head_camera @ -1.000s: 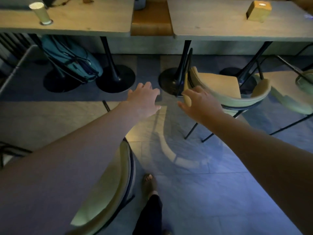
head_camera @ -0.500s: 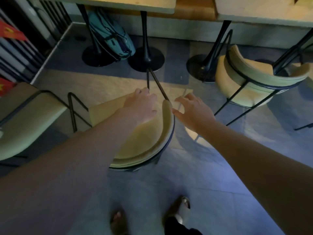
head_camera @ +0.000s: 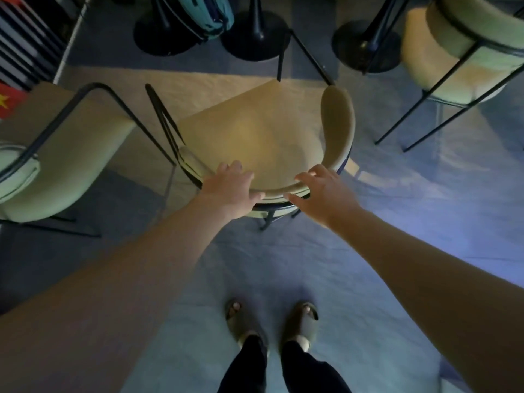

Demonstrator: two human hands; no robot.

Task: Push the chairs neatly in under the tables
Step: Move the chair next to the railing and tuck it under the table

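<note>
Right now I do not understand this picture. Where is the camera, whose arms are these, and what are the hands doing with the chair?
The camera sits on a person's head and looks down, so you see that person's own arms and sandalled feet. There is no machine here.

The left hand rests on the curved backrest of the middle chair, fingers over its top edge. The right hand is open at the same backrest, touching or nearly so; no firm grip shows.

Beyond the chair stand the black table bases, with a teal bag between them. Another chair stands at the left and one at the right. The tabletops are out of view.
</note>
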